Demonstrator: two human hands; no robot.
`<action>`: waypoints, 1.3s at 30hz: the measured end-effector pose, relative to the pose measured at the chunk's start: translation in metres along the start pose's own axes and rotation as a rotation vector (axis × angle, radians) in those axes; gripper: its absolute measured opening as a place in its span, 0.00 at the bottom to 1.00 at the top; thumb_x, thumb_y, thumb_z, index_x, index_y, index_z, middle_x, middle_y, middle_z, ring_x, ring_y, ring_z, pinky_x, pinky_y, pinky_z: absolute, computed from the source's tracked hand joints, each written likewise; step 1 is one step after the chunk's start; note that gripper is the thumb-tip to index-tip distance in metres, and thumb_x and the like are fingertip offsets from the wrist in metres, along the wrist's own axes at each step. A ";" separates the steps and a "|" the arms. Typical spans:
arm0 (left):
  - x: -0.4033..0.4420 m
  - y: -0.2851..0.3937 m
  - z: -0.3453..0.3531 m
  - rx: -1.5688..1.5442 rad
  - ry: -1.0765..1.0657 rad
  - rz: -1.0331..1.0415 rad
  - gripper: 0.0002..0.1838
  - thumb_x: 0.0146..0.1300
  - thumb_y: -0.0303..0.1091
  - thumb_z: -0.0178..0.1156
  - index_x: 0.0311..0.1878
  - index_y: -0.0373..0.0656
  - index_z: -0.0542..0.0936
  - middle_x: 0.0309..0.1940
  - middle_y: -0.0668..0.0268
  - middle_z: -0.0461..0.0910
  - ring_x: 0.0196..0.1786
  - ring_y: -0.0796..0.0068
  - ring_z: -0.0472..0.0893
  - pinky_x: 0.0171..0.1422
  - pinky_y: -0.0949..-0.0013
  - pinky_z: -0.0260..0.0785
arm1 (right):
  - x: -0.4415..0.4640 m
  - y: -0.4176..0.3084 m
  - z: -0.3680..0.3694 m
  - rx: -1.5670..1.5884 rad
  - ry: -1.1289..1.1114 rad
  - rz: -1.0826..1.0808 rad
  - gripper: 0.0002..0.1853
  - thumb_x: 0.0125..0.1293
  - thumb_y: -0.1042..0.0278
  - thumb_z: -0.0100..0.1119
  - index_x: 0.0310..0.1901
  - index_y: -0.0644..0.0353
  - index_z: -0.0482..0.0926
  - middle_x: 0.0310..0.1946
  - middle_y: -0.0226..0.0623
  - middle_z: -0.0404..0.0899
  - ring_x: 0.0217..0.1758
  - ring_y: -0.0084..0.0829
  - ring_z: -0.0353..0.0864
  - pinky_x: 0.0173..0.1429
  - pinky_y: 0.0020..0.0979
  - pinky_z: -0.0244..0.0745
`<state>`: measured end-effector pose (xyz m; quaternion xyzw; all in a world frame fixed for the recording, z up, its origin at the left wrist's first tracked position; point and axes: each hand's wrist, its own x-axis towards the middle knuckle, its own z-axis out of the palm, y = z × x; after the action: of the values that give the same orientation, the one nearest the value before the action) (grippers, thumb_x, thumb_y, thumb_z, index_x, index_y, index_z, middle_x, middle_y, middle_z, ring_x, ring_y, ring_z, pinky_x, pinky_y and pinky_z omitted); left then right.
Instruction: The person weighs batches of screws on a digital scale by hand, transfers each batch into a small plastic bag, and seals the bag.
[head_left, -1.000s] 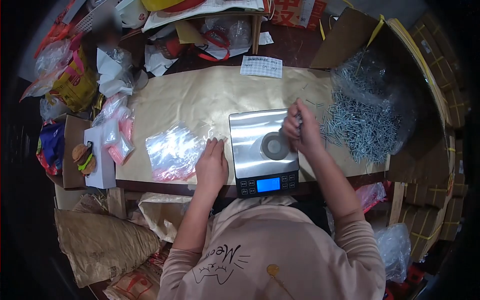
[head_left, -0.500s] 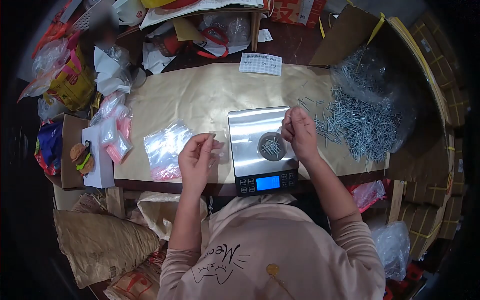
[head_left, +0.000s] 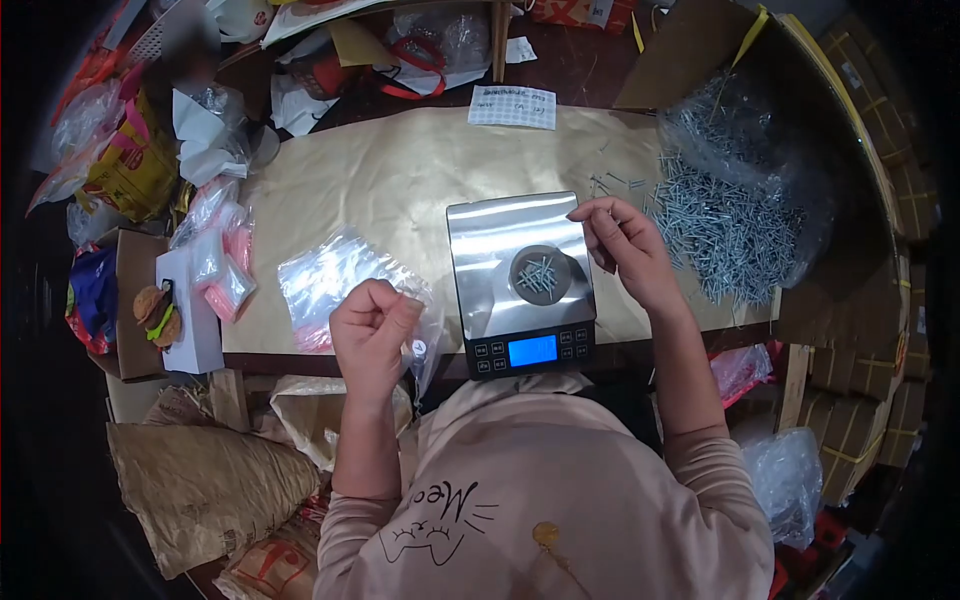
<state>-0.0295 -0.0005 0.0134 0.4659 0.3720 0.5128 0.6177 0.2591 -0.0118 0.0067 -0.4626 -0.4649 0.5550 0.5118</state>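
My left hand [head_left: 372, 335], closed in a pinch, holds a small clear plastic bag [head_left: 428, 322] that hangs beside the scale. A small bright spot shows low on the bag; I cannot make out what it is. My right hand [head_left: 630, 250] is by the scale's right edge with fingers apart and nothing visible in them. On the steel plate of the digital scale [head_left: 480, 235] sits a round dark dish [head_left: 520, 292] with a small heap of screws [head_left: 540, 275]. The scale's display [head_left: 533, 350] glows blue; its digits are too faint to read.
A large pile of screws [head_left: 735, 220] spills from a clear liner on the right, with a few loose ones near it. Flat clear bags [head_left: 335, 285] lie left of my left hand. Bundled bags [head_left: 222, 270], a white box [head_left: 190, 320] and a written label [head_left: 512, 107] lie around.
My right hand has moved slightly right and its fingers have spread. My left hand has come lower and nearer my body with the plastic bag. The view has shifted slightly.
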 end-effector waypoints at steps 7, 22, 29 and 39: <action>-0.002 0.000 0.020 0.107 -0.105 -0.030 0.04 0.64 0.24 0.61 0.39 0.34 0.80 0.26 0.71 0.79 0.24 0.88 0.72 0.27 0.82 0.62 | -0.007 -0.005 0.020 -0.279 -0.038 0.008 0.12 0.72 0.65 0.50 0.46 0.60 0.81 0.25 0.26 0.75 0.28 0.16 0.72 0.34 0.20 0.68; -0.010 -0.001 0.051 0.209 -0.212 -0.024 0.10 0.60 0.24 0.64 0.45 0.37 0.77 0.27 0.72 0.76 0.26 0.88 0.73 0.29 0.82 0.64 | -0.013 -0.020 0.054 -0.159 -0.273 -0.041 0.11 0.71 0.63 0.51 0.41 0.62 0.78 0.29 0.33 0.78 0.34 0.23 0.75 0.41 0.26 0.71; -0.002 -0.006 0.051 0.587 -0.465 0.403 0.11 0.58 0.21 0.64 0.41 0.38 0.73 0.30 0.61 0.75 0.31 0.72 0.74 0.36 0.72 0.67 | -0.014 -0.022 0.045 -0.156 -0.048 -0.103 0.09 0.69 0.66 0.55 0.37 0.63 0.77 0.29 0.27 0.77 0.34 0.16 0.71 0.39 0.21 0.68; -0.007 -0.024 0.059 0.470 -0.218 0.452 0.15 0.51 0.23 0.70 0.39 0.41 0.75 0.29 0.64 0.77 0.33 0.64 0.75 0.41 0.67 0.67 | -0.022 -0.020 0.047 -0.213 -0.117 -0.033 0.07 0.66 0.69 0.59 0.35 0.64 0.78 0.25 0.29 0.77 0.30 0.16 0.72 0.34 0.22 0.68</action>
<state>0.0314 -0.0202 0.0074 0.7182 0.2992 0.4841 0.4004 0.2161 -0.0344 0.0341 -0.4731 -0.5580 0.5200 0.4409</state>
